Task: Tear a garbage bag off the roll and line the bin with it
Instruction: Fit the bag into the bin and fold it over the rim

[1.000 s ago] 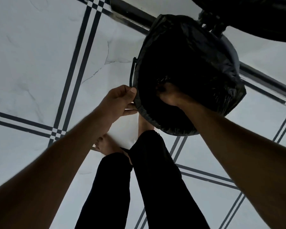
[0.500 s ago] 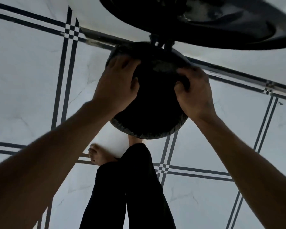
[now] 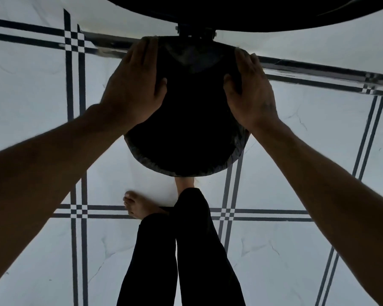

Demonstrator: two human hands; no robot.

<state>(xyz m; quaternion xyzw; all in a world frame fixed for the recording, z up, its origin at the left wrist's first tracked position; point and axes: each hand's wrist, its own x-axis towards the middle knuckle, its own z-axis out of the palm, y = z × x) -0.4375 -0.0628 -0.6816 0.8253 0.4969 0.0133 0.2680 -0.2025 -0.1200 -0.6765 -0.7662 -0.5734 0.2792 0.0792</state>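
The round dark bin (image 3: 187,120), lined with a crinkled black plastic garbage bag (image 3: 179,168), is stood on the tiled floor (image 3: 31,85). It is flanked by the left hand (image 3: 133,85) and right hand (image 3: 251,89), fingers extended together, flat against the folded-over rim. The thin film may be dragged loose or torn if pressed down unevenly.

dim, backlit view — arms near-silhouetted over bright pale floor (image 3: 296,250), wide-angle bending at edges
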